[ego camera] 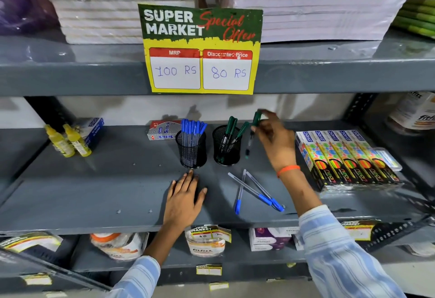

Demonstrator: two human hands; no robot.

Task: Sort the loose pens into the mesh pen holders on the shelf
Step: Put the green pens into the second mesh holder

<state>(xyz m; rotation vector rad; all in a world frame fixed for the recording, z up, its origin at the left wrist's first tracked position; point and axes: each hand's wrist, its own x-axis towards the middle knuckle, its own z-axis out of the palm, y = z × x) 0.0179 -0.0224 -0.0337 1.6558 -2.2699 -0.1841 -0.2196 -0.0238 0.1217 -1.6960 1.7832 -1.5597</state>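
Right hand: right hand (pixel 274 143) is raised just right of the green-pen holder, fingers pinched around a green pen (pixel 252 132) held nearly upright, cap end up, tip hanging clear of the shelf; the hand is blurred, so the exact finger placement is hard to read.
Left hand: left hand (pixel 184 195) lies flat and spread on the shelf (pixel 94 191), gripping nothing, fingertips just in front of the blue-pen holder.
Step in hand: by the look of it, the green pen is about to go into the holder beside it.
Blue-pen holder: black mesh cup (pixel 191 151), standing upright, packed with a bunch of blue-capped pens, caps up.
Green-pen holder: second mesh cup (pixel 226 149), just right of the first, holding a few green-capped pens that lean to the right; plenty of room left.
Loose pens: three blue pens (pixel 255 190) lie crossed on the shelf in front of the green-pen holder, between the two arms, caps toward the shelf edge.
Progress: I judge it mostly done, with one green pen in the air and three blue ones left to pick up.
Still to do: drop the green pen in, then move the three blue pens across to the left cup.
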